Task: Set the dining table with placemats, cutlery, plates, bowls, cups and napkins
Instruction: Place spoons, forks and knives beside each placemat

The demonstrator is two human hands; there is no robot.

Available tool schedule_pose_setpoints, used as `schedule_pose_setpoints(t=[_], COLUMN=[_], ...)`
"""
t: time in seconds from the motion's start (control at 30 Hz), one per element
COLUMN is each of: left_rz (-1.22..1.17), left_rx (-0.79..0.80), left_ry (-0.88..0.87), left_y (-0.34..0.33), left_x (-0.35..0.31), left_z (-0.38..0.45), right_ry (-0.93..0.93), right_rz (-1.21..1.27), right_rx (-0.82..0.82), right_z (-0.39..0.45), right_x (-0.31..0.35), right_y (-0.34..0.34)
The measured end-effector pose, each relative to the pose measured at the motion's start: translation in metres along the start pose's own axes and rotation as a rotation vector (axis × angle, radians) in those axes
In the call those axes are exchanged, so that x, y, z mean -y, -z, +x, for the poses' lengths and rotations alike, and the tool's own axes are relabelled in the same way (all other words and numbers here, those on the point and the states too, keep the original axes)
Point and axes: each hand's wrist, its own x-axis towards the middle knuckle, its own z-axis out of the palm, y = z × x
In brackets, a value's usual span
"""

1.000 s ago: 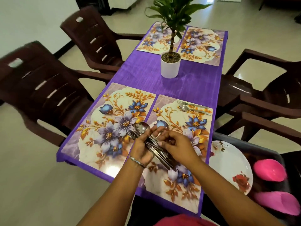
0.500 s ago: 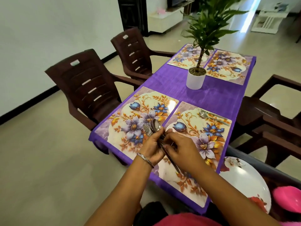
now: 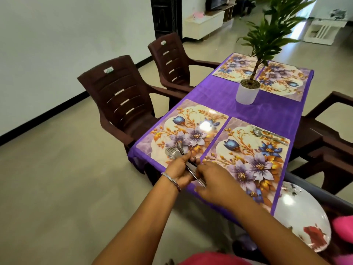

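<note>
- Steel cutlery bundle (image 3: 183,159), forks and spoons together, gripped in the left hand (image 3: 179,169), fingers curled round the handles, heads fanned out over the near-left placemat (image 3: 183,129); probably held as a stock to deal from, one place at a time.
- Right hand (image 3: 212,180) just beside it, fingertips on the handle ends; pinching one piece or merely touching, cannot tell. Likely sorting out a single fork or spoon to lay down.
- White floral plate (image 3: 298,217) low at the right, off the table beside something pink (image 3: 343,226), seemingly waiting in a container within reach; not yet set out.
- Near-right placemat (image 3: 248,159) already bearing a spoon and fork (image 3: 267,135) side by side along its far edge, presumably leaving the middle free for a plate.
- Purple tablecloth (image 3: 271,113) under everything, four mats laid in pairs to match the brown chairs (image 3: 118,96) at either side.
- White plant pot (image 3: 246,94) at the centre, between the pairs, clear of every setting.
- Two far placemats (image 3: 282,79) without any visible cutlery, partly hidden by the plant.
</note>
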Motion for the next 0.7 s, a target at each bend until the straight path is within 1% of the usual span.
schedule_pose_setpoints(t=[0.03, 0.13, 0.2, 0.33, 0.47, 0.57, 0.7], left_rz=[0.002, -0.001, 0.013, 0.005, 0.025, -0.055, -0.137], left_rx=[-0.01, -0.056, -0.094, -0.124, -0.162, -0.183, -0.236], left_ry=[0.006, -0.015, -0.019, -0.001, 0.002, -0.043, -0.102], left_y=[0.007, 0.023, 0.031, 0.045, 0.056, 0.063, 0.084], left_x=[-0.003, -0.009, -0.011, -0.013, -0.019, -0.032, -0.053], left_z=[-0.005, -0.015, -0.018, -0.02, -0.016, -0.016, -0.012], right_ry=[-0.014, -0.062, -0.084, -0.126, -0.236, -0.321, -0.409], right_rz=[-0.014, -0.004, 0.009, -0.01, -0.021, 0.056, 0.322], right_rx=[0.007, -0.072, -0.094, -0.048, 0.03, 0.081, 0.042], right_z=[-0.001, -0.002, -0.004, -0.013, -0.024, -0.035, -0.056], right_x=[0.011, 0.036, 0.044, 0.057, 0.062, 0.052, 0.028], right_y=[-0.005, -0.017, -0.022, -0.035, -0.039, -0.035, -0.025])
